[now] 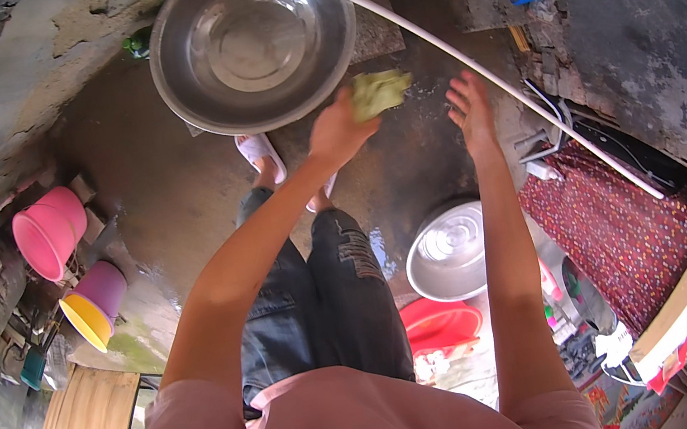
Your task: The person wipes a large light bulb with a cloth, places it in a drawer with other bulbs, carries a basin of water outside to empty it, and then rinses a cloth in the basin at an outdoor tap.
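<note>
My left hand (pixel 339 129) grips a crumpled yellow-green cloth (pixel 382 92), which looks slightly blurred. Just beyond that hand sits a large, round stainless-steel basin (pixel 251 41), with nothing visible inside but reflections. My right hand (pixel 472 110) is held out to the right of the cloth, fingers apart and holding nothing. Close to its fingers, a long white pipe (pixel 421 32) runs diagonally from above the basin down to the right.
A second metal basin (pixel 431 261) and a red plastic basin (pixel 445 320) lie near my right forearm. Pink (pixel 53 231) and purple-and-yellow buckets (pixel 99 295) lie along the left wall. A patterned dark-red cloth (pixel 620 221) covers something at right. The concrete floor (pixel 158 178) looks wet.
</note>
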Motion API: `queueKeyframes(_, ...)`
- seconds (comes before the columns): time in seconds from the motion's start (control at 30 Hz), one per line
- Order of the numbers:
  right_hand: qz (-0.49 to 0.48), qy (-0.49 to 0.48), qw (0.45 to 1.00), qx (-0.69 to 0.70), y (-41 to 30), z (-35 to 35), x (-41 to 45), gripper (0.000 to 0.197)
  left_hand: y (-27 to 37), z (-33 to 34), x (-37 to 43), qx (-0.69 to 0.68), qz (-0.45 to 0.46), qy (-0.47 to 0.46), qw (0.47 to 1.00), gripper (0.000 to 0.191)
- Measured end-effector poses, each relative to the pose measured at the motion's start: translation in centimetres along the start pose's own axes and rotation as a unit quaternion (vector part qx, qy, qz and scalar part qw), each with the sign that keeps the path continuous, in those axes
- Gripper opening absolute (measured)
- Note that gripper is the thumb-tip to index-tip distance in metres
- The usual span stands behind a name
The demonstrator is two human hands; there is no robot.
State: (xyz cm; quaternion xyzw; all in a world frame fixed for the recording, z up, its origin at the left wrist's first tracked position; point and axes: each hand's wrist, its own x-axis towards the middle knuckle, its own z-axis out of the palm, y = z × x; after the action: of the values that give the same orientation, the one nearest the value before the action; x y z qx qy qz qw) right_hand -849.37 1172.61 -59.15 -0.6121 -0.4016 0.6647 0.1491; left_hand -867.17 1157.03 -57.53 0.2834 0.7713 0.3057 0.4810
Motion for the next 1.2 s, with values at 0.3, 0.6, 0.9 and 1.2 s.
queueKeyframes(0.3,0.196,-0.144,0.965,-0.103,8.1,15.7,2.1,0.074,-30.8,-17.9,-35.1,0.006,-0.397,0.308,0.865,0.045)
queueKeyframes(0.6,0.076,0.019,0.992,0.1,9.9,19.5,-1.6,0.024,-41.8,-16.0,-59.1,-0.121,-0.592,0.275,0.748,0.04)
queueKeyframes(0.9,0.071,0.056,0.984,0.154,15.8,9.1,-18.0,0.018,-47.7,-23.3,-52.0,0.031,-0.531,0.208,0.821,0.054)
queueKeyframes(1.2,0.203,0.217,0.955,-0.028,16.7,-10.8,-28.2,0.021,-44.5,-24.6,-49.3,0.211,-0.509,0.112,0.827,0.058)
